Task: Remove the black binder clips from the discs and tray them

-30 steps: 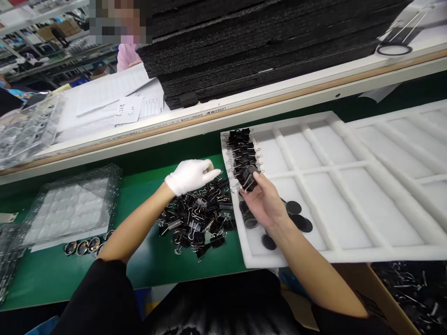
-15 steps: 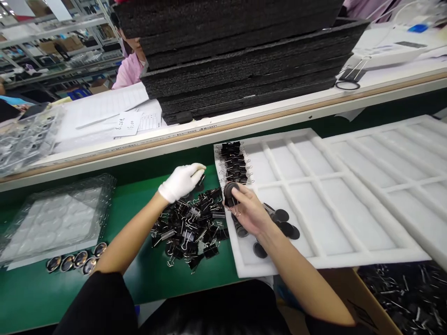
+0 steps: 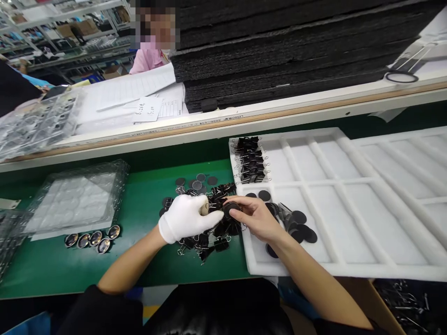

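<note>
My left hand (image 3: 186, 216), in a white glove, is curled with thumb and forefinger around the wire handles of a black binder clip (image 3: 217, 204). Its other fingers are mostly hidden. My bare right hand (image 3: 256, 217) pinches black round discs (image 3: 230, 209) at the clip's right side; whether the clip bites on them I cannot make out. Below both hands lies a heap of black binder clips (image 3: 204, 244) on the green table. Loose discs (image 3: 197, 185) lie behind the heap, and more dark discs (image 3: 298, 228) rest in the white foam tray (image 3: 251, 265).
Binder clips (image 3: 251, 160) stand in rows in the tray's back left compartment. A second foam tray (image 3: 405, 181) lies at right. Clear plastic trays (image 3: 80, 195) and several shiny round parts (image 3: 95, 238) are at left. Black foam sheets (image 3: 279, 56) are stacked behind the ledge (image 3: 157, 132). A person sits beyond.
My left hand has come from behind the heap to the right, meeting my right hand at the clip. Discs it covered now show. The camera view has shifted left.
</note>
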Motion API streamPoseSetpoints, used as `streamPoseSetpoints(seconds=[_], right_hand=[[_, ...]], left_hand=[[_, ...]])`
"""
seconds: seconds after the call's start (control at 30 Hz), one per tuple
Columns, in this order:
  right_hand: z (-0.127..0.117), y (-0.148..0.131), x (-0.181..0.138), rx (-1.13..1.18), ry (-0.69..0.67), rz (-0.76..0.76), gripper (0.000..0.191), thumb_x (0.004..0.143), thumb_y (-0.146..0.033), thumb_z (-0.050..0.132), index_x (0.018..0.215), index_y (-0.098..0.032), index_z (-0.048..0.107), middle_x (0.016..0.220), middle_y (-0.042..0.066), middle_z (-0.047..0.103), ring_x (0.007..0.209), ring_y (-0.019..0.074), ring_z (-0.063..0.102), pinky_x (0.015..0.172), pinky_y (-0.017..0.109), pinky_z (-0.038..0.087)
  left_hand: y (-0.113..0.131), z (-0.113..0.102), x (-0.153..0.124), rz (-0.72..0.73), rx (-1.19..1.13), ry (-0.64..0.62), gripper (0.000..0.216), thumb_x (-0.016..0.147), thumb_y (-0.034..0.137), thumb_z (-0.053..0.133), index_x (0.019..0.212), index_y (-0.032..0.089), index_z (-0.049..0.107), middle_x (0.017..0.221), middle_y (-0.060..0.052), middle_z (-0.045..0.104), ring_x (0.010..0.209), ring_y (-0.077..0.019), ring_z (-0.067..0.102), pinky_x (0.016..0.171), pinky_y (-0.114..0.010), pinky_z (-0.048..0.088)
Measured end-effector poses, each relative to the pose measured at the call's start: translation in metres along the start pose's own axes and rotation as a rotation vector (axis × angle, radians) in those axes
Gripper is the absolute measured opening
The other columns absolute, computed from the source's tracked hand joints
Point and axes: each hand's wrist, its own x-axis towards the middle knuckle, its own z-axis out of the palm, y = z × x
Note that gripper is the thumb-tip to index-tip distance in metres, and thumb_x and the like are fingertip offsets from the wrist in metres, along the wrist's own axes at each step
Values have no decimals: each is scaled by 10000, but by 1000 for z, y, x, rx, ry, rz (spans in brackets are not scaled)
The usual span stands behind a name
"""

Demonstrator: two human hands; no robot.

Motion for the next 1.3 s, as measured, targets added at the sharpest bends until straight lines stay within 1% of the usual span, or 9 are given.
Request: streamPoseSetpoints(seconds=[0.13,0.27,0.33,0.53,0.87,1.03,1.1,1.2,1.3], right_hand=[[-2,-8,-2,-96,-32,27,227,883,-419,767,1058,-276,786,1193,63,739,1175,236,665,1023,377,522],[-8,-20,-2,-106,-40,122,268,948,-454,676,1154,-287,712,1029,35,723,852,177,711,660,285,546],[-10,-23,-2,-142,-25,153,279,938,-441,687,1168,-284,700,976,22,715,734,152,686,603,278,522],[-11,-22,-2,-286,-92,109,179,850,-391,774,923,-229,755,827,15,734,710,171,662,660,312,521],[-17,-18,-1,-420,-147,-8,200,902,-423,722,1004,-257,764,940,16,770,812,194,701,749,336,525],[-24,-18,-2,-784,5,-369,160,968,-308,631,1031,-335,776,1121,19,774,1053,253,692,906,444,468],[-27,-20,-4,-981,110,-435,235,974,-235,586,1011,-368,776,1206,5,749,1180,283,645,986,502,400],[-29,-21,-6,-1172,417,-399,329,929,-297,645,1243,-375,705,1417,52,610,1386,375,470,1095,585,307],[-29,-17,-2,-1215,687,-397,633,890,-401,665,1483,-233,523,1555,174,382,1461,422,326,1137,595,316]], left_hand=[[-7,6,-3,76,-29,20,403,839,476,589,586,210,422,477,46,477,461,-97,426,527,-257,310],[-17,1,-4,85,-128,22,431,831,417,587,534,204,360,440,68,349,439,-69,308,478,-233,279],[-19,-5,-5,70,-176,-14,432,834,405,588,529,201,360,442,74,327,451,-65,278,462,-223,268],[-16,-15,-7,80,-190,-207,439,871,407,572,540,192,379,457,76,342,476,-63,272,454,-209,257],[-9,-22,6,125,-183,-339,381,924,429,536,623,203,476,501,58,494,460,-75,417,482,-222,334],[2,-30,36,-108,-458,-649,705,1025,629,237,688,182,665,574,-57,675,507,-137,597,542,-265,463],[10,-28,52,-153,-548,-722,692,980,700,349,678,166,670,601,-80,694,475,-130,574,489,-261,441],[25,-19,88,-96,-639,-643,539,916,684,544,797,168,644,664,-54,704,510,-120,582,469,-236,412],[47,-1,146,32,-447,-388,464,968,605,501,876,169,631,723,-52,711,642,-147,651,558,-246,464]])
